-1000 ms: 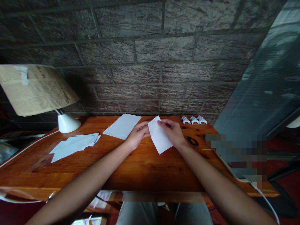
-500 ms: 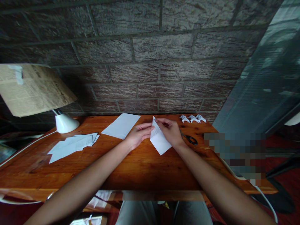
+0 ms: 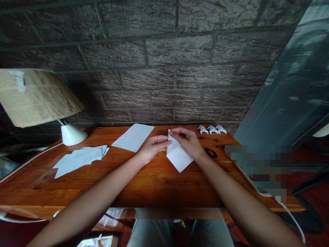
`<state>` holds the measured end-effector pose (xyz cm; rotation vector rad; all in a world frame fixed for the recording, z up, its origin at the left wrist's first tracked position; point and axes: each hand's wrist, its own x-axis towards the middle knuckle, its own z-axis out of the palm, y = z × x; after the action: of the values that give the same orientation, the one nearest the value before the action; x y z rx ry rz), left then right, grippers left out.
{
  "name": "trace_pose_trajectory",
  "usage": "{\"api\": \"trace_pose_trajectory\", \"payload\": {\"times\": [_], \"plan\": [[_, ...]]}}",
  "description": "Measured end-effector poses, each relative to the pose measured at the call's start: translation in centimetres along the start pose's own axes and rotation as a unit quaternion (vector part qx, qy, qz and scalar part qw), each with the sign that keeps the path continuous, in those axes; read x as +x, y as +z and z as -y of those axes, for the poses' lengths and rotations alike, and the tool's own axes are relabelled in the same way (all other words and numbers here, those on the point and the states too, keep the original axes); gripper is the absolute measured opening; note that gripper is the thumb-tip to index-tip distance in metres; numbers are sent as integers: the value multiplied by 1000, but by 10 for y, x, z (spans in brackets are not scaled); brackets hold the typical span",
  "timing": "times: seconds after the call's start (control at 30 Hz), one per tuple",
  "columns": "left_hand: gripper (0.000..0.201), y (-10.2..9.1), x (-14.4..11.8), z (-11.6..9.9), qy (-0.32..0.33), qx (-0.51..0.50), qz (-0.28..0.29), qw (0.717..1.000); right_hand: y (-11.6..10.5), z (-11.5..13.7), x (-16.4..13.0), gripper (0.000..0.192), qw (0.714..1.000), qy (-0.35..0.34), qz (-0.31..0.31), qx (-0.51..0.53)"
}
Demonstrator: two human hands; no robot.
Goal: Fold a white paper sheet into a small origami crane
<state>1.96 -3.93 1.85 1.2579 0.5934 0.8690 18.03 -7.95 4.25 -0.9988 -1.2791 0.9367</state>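
A white sheet of paper [image 3: 179, 158] lies tilted on the wooden table [image 3: 154, 185], its top corner folded over. My left hand [image 3: 153, 148] pinches the paper's upper left edge with thumb and fingertips. My right hand [image 3: 188, 143] covers the upper right part and presses the fold near the top. Both hands hold the same sheet. The paper's lower corner points toward me and rests on the table.
A flat white sheet [image 3: 133, 137] lies behind my left hand. A pile of cut paper [image 3: 80, 159] sits at left near a white lamp base [image 3: 73, 134]. Three small folded paper shapes [image 3: 211, 129] stand at the back right. Black scissors [image 3: 210, 152] lie right of my right hand.
The top corner of the sheet has been folded down further and the paper shifted slightly right. Both hands stayed on its upper edge, closing in on the fold.
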Motion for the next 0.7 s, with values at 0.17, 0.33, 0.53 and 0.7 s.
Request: {"api": "trace_pose_trajectory", "payload": {"times": [0.17, 0.33, 0.53, 0.7], "plan": [[35, 0, -1, -2, 16, 31, 28, 999, -3, 4, 0, 30, 1000, -14, 23, -2], [33, 0, -3, -4, 31, 68, 44, 996, -7, 5, 1, 28, 999, -27, 39, -9], [30, 2, -5, -6, 24, 104, 61, 992, -14, 7, 3, 27, 996, -45, 69, -36], [32, 6, -4, -6, 25, 82, 22, 996, -16, 4, 4, 28, 994, -44, 78, -56]]}}
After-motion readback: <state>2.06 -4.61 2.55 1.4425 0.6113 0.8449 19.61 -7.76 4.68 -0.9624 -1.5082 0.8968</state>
